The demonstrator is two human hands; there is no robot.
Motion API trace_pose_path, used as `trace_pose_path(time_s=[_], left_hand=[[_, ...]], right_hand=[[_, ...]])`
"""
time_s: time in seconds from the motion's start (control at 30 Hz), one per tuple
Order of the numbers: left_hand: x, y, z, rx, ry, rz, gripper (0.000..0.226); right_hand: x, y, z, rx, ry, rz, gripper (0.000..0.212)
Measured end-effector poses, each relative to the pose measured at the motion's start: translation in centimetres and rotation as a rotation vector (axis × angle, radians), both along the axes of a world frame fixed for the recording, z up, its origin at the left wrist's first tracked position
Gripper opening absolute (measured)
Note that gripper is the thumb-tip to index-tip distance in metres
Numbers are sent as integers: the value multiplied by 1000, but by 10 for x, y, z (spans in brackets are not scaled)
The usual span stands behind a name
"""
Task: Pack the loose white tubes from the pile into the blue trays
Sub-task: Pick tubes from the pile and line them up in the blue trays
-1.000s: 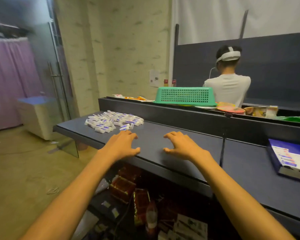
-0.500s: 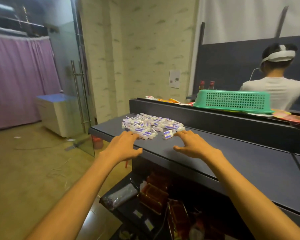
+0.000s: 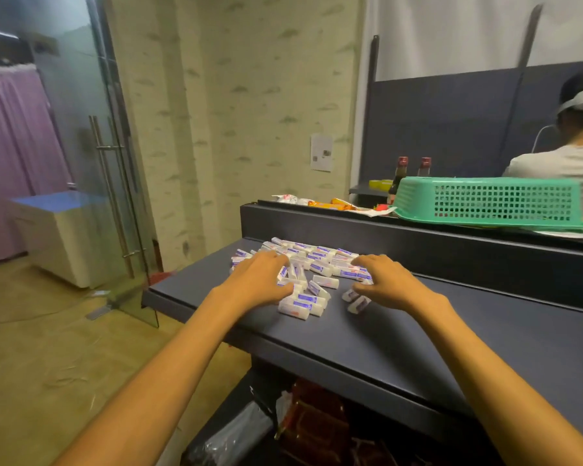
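A pile of white tubes (image 3: 317, 262) with blue labels lies on the left end of the dark counter (image 3: 418, 338). My left hand (image 3: 260, 280) lies palm down on the pile's left side, fingers spread over the tubes. My right hand (image 3: 389, 282) lies on the pile's right side, fingers bent over several tubes. Whether either hand grips a tube is hidden under the fingers. No blue tray is in view.
A raised dark ledge (image 3: 418, 240) runs behind the pile, with an upturned green basket (image 3: 485, 201), two bottles (image 3: 401, 173) and snack packets (image 3: 334, 205) on it. A person in a white shirt (image 3: 559, 163) sits beyond. A glass door (image 3: 115, 196) stands left. Bags fill the shelf under the counter.
The view swung left and nearer the pile. Both hands moved forward from the counter's front edge onto the tubes.
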State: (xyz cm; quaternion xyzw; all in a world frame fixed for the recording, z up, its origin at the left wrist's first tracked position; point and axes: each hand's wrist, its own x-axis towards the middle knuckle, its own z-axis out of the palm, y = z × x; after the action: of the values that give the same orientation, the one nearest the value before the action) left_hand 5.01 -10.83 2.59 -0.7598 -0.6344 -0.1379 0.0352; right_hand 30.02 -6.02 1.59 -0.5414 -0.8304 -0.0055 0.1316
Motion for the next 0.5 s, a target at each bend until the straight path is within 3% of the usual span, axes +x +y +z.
trace_pose_path(time_s=[0.5], left_hand=[[-20, 153, -18, -51, -49, -377, 48]], right_hand=[[-33, 69, -9, -4, 54, -276, 44]])
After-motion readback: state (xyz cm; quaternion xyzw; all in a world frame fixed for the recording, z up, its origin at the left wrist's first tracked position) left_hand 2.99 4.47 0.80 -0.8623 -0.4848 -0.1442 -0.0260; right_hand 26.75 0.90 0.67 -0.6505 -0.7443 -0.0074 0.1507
